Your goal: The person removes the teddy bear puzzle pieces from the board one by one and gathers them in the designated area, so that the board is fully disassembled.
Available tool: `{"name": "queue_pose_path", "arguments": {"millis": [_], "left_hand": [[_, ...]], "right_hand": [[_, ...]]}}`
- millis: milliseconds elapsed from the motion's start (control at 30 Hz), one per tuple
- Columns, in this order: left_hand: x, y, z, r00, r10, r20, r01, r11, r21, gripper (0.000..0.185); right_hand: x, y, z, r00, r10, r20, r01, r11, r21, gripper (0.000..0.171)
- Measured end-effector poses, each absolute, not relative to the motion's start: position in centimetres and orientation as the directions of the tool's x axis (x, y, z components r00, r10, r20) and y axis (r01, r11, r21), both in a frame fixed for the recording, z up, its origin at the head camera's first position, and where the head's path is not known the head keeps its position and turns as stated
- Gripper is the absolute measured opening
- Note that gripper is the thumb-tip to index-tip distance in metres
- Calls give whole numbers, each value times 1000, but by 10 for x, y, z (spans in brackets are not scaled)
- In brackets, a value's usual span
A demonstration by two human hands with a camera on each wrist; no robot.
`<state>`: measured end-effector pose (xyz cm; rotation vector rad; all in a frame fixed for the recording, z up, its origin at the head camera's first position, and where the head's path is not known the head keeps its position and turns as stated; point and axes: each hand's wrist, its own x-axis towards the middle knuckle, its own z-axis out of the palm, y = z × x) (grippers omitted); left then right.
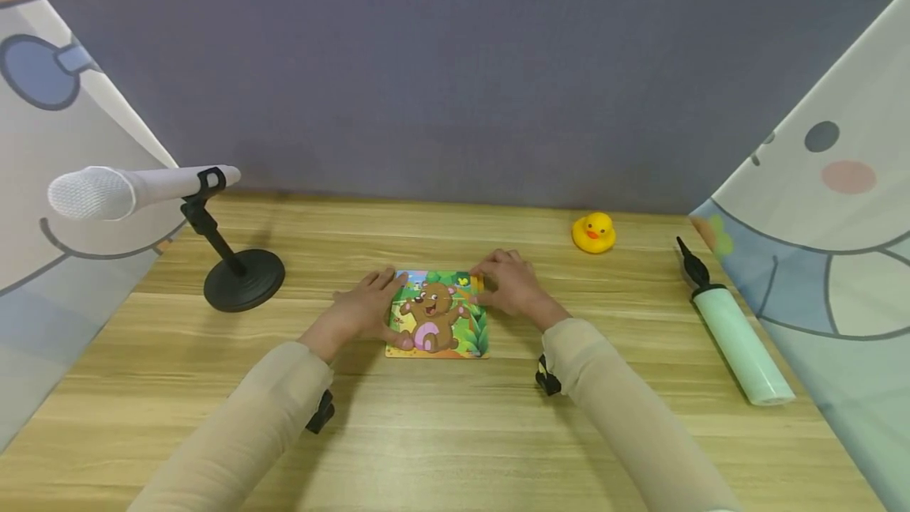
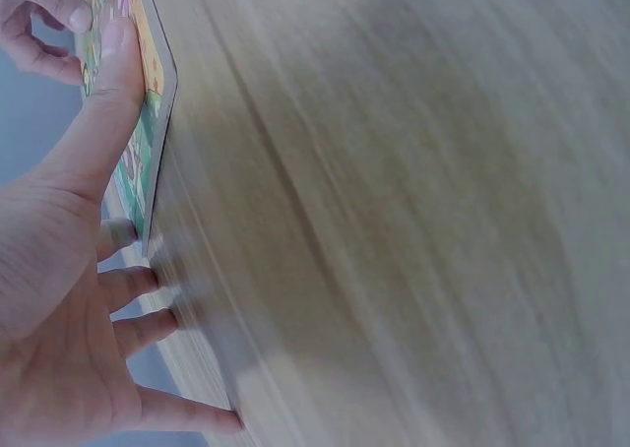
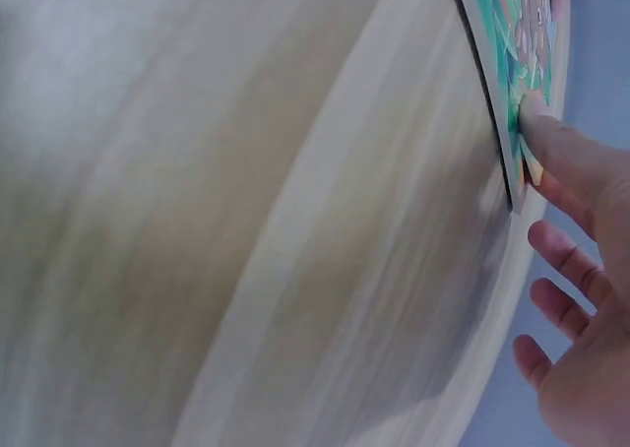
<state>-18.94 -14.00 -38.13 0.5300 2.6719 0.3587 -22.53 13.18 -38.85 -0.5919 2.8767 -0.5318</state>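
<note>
No words, numbers, labels or brand marks can be read anywhere — not on the puzzle (image 1: 437,314), which carries only a picture of a cartoon bear among leaves, nor on the duck (image 1: 593,232), the pump (image 1: 739,342) or the microphone (image 1: 135,190). The side cloths (image 1: 832,204) show drawn shapes — circles and curved outlines — but no lettering. In both wrist views the puzzle's print is seen edge-on and blurred, so nothing legible shows there either.
</note>
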Motion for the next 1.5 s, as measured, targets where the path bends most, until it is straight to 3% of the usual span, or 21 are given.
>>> {"name": "queue_pose_path", "arguments": {"millis": [433, 1000, 1500], "left_hand": [[-194, -139, -382, -854, 435, -285, 344, 884, 318, 121], [-201, -123, -368, -827, 418, -377, 312, 898, 311, 115], [-196, -129, -375, -854, 411, -320, 323, 899, 296, 126]], "right_hand": [[-227, 135, -391, -898, -433, -72, -370, 836, -405, 49], [-225, 134, -389, -905, -421, -60, -363, 838, -407, 50], [-226, 140, -389, -899, -436, -38, -390, 838, -382, 52]]}}
